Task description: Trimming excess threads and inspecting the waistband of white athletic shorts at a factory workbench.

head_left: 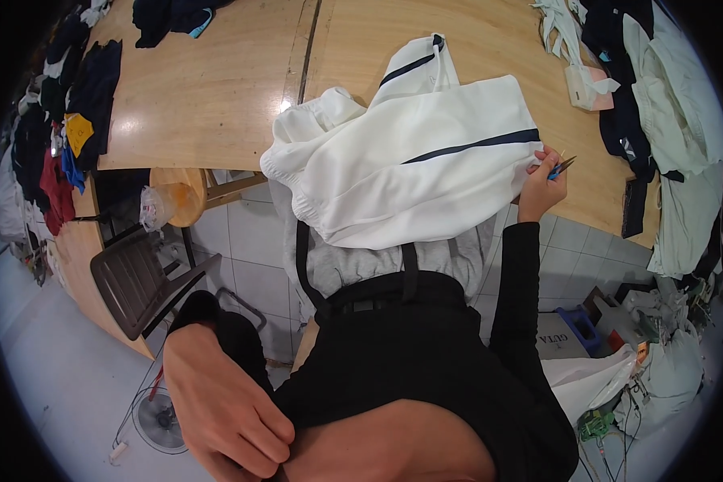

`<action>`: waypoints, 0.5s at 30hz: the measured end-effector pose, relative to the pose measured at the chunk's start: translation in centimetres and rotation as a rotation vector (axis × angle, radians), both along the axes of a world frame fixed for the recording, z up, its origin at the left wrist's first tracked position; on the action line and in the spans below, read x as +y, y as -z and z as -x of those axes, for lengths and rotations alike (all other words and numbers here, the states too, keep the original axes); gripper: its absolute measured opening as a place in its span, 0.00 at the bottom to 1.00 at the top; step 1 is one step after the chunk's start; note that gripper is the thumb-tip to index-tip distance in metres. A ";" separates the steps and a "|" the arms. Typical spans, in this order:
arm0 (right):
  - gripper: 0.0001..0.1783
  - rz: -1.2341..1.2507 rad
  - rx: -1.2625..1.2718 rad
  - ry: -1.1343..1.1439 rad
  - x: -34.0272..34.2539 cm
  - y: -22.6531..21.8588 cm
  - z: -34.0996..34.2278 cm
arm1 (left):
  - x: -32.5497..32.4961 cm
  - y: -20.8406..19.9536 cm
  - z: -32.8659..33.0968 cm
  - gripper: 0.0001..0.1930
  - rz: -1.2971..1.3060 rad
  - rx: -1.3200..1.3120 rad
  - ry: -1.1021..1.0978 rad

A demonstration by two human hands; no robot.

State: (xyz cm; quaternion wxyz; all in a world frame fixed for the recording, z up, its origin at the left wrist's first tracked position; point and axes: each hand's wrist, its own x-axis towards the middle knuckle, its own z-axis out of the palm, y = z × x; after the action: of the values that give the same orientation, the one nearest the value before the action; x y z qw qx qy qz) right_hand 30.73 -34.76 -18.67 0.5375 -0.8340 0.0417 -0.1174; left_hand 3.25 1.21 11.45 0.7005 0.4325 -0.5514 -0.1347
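Note:
A white garment [450, 177] with navy stripes and a gathered, elastic-looking edge lies across the near edge of the wooden table and over my lap. My right hand [543, 183] is closed at its right end, beside the navy stripe. In that hand are small thread snips [564, 168] with a blue part, their dark points turned to the right. Fingertips of this hand touch the cloth. My left hand [225, 402] is raised close to the camera, off the garment, its fingers curled together at the neckline of my black top [394, 353]. What they pinch, if anything, is hidden.
Dark and pale clothes [675, 104] are heaped on the right of the table [209, 96], near a small white-and-pink box [590, 87]. More clothes [88, 104] hang at the left. A stool [186, 209], a brown chair [128, 281] and a fan [162, 418] stand lower left.

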 end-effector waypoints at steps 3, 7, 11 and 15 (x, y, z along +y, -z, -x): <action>0.15 0.001 -0.008 0.016 -0.5 0.0 0.1 | 0.1 1.0 -0.3 0.16 0.094 -0.050 -0.050; 0.15 0.023 0.007 0.013 -0.1 -0.4 0.1 | -2.5 1.2 -1.4 0.15 0.463 -0.041 -0.223; 0.16 0.019 0.007 0.013 0.1 -0.3 0.1 | -1.0 1.3 -0.1 0.09 0.263 -0.021 0.008; 0.16 0.008 -0.004 0.022 0.0 -0.5 0.2 | -0.8 1.7 -0.8 0.05 0.145 -0.005 -0.066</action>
State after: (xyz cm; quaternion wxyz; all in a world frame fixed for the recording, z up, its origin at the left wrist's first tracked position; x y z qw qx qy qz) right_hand 30.54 -34.74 -18.14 0.5331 -0.8353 0.0493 -0.1250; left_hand 4.04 0.37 9.72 0.7327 0.3989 -0.5469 -0.0700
